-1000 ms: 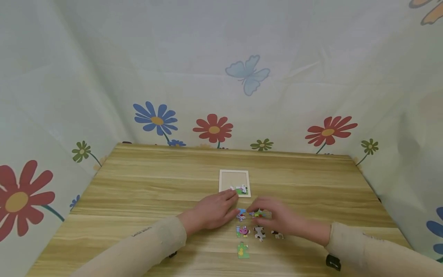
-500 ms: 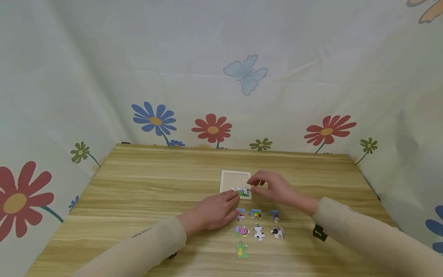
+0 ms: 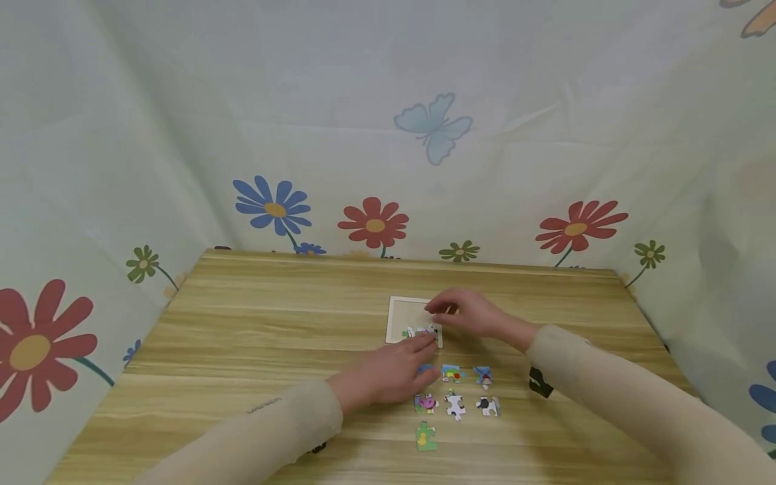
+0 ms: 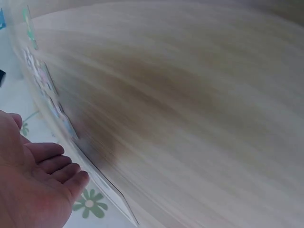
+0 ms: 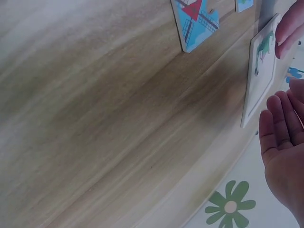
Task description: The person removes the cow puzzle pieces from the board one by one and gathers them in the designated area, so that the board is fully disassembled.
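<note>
A small square puzzle tray (image 3: 390, 320) with a pale rim lies mid-table. White-and-green jigsaw pieces (image 3: 413, 332) lie along its near side, partly under my left hand's fingers. My left hand (image 3: 388, 370) stretches its fingers over the tray's near edge and covers part of a blue puzzle piece on the table. Over the tray's right side hovers my right hand (image 3: 473, 315), its fingers loosely bent; no piece shows between them. In the right wrist view that hand (image 5: 285, 137) appears beside the tray (image 5: 251, 90), hiding none of its near corner.
Several loose jigsaw pieces lie in rows nearer the person: a windmill piece (image 3: 483, 376), a pink one (image 3: 426, 403), a white one (image 3: 455, 407), a black-and-white one (image 3: 488, 406) and a green duck piece (image 3: 426, 436). A flowered curtain (image 3: 509, 168) hangs behind the table.
My right hand has moved from the loose pieces up to the tray, then slightly left over it. My left hand has shifted right along the near edge. The tray has slid slightly right.
</note>
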`<state>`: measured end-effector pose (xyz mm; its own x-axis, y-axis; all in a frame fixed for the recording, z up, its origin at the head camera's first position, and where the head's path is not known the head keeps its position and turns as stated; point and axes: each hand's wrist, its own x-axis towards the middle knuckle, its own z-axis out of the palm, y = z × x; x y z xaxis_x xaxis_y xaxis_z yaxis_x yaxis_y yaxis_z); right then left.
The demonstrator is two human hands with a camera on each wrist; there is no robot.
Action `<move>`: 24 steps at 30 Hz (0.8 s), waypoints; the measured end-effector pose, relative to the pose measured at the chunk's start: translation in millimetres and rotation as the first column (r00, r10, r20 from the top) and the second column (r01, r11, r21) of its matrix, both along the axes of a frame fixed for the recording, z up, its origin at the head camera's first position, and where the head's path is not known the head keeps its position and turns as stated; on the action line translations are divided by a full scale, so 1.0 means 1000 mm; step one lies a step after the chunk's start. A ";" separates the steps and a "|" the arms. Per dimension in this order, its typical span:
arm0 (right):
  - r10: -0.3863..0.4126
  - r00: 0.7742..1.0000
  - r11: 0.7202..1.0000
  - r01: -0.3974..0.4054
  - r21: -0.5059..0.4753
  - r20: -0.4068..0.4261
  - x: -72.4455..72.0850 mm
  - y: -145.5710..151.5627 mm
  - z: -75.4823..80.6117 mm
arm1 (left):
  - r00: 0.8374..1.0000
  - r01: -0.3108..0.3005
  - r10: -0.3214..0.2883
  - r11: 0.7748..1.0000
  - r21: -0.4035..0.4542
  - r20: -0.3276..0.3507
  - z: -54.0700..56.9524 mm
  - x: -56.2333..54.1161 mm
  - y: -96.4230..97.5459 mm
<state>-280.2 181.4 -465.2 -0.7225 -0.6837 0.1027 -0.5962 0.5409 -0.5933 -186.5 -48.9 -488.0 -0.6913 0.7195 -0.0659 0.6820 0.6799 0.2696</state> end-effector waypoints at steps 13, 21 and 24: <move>0.052 0.998 0.993 -0.056 0.102 0.040 -0.012 -0.018 -0.006 | 1.000 -0.025 0.026 0.999 -0.031 0.009 0.000 0.005 0.021; 0.110 0.992 0.987 -0.117 0.110 0.068 -0.014 -0.029 -0.009 | 0.999 -0.019 0.018 0.999 -0.044 -0.032 -0.004 0.007 0.021; 0.120 0.989 0.988 -0.127 0.091 0.082 -0.014 -0.031 -0.010 | 0.999 -0.013 0.010 0.998 -0.062 -0.048 -0.005 0.007 0.021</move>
<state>-294.1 150.2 -475.3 -0.6349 -0.7724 -0.0191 -0.6174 0.5220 -0.5884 -179.1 -28.4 -492.5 -0.7032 0.7069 -0.0770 0.6849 0.7024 0.1936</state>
